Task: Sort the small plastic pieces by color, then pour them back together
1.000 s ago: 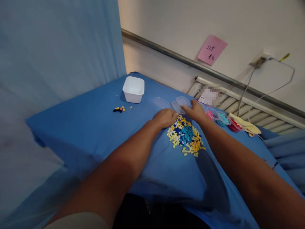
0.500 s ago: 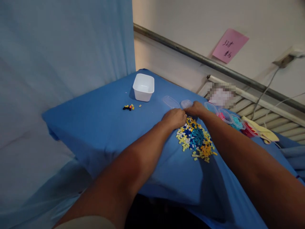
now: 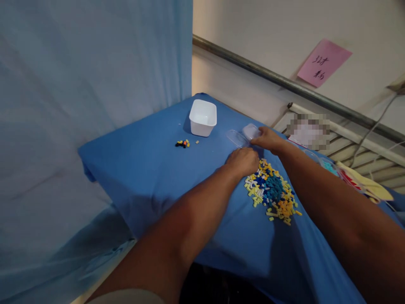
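Note:
My left hand [image 3: 243,162] rests at the far left edge of a loose pile of small building bricks [image 3: 272,188] in yellow, white, orange, blue and teal. Its fingers are curled in, and whatever they hold is hidden. Just beyond, my right hand [image 3: 268,139] grips the near right side of a small clear plastic container [image 3: 251,131], which looks tilted. A clear oval lid [image 3: 236,138] lies flat on the blue cloth between the left hand and a white tub.
The white tub [image 3: 203,119] stands near the far corner of the blue-covered table [image 3: 142,164]. Several black, yellow and orange bricks [image 3: 182,144] lie before it. Behind the right forearm are clear containers with turquoise [image 3: 329,167] and red pieces [image 3: 349,179], beside a yellow cloth [image 3: 368,181].
The view has swung left, so the table sits farther right. My right hand has raised and tilted the clear container. My left hand stays curled by the pile, drawn slightly closer to me.

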{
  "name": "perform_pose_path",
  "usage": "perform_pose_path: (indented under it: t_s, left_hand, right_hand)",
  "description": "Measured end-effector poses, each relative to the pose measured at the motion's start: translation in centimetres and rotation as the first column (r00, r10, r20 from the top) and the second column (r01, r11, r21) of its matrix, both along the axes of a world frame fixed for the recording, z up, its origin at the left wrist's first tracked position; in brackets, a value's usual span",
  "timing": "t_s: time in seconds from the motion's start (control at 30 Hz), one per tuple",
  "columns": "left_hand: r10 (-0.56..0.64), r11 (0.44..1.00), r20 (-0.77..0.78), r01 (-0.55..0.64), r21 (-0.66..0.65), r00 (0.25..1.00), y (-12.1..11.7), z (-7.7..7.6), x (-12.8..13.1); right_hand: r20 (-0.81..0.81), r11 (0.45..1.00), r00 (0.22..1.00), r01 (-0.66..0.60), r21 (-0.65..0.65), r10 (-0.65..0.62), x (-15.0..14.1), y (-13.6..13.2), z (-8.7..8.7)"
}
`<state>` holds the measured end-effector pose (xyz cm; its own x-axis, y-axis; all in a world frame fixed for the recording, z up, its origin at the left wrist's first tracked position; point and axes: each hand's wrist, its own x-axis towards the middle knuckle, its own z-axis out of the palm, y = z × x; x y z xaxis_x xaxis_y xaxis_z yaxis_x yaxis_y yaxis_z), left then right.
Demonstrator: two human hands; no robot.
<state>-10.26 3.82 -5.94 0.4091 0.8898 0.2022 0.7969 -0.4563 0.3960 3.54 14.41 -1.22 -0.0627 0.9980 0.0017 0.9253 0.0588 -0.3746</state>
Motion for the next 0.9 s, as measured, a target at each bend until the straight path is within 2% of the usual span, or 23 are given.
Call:
perform_pose_path:
  t_s: [0.1, 0.17, 0.37, 0.5, 0.67, 0.9]
  left_hand:
    - [0.007, 1.000, 0.037, -0.006, -0.018, 0.999, -0.2, -0.2, 0.0]
    - [0.003, 1.000, 0.040, -0.002, -0.029, 0.999, -0.3, -0.2, -0.1]
    - [-0.065, 0.997, 0.066, 0.067, -0.030, 0.996, -0.6, -0.4, -0.1]
    - [-0.161, 0.987, 0.069, 0.162, -0.020, 0.985, -0.6, -0.5, 0.1]
    - [-0.195, 0.980, 0.033, 0.196, -0.027, 0.980, -0.7, -0.4, 0.2]
    - [-0.195, 0.981, 0.031, 0.196, -0.008, 0.980, -0.5, -0.6, 0.3]
  right_hand:
    - [0.012, 0.978, 0.978, -0.206, -0.019, 0.206, -2.3, 0.9, 0.0]
    - [0.059, 0.963, 0.964, -0.253, -0.089, 0.258, -3.7, 1.3, -0.1]
    - [0.156, 0.951, 0.947, -0.250, -0.182, 0.279, -5.4, 1.6, 0.6]
    - [0.194, 0.943, 0.938, -0.240, -0.231, 0.287, -5.8, 1.2, 1.0]
    - [0.237, 0.966, 0.949, -0.160, -0.205, 0.207, -6.3, 1.1, 0.9]
    - [0.263, 0.977, 0.949, -0.131, -0.168, 0.172, -6.9, 0.7, 0.6]
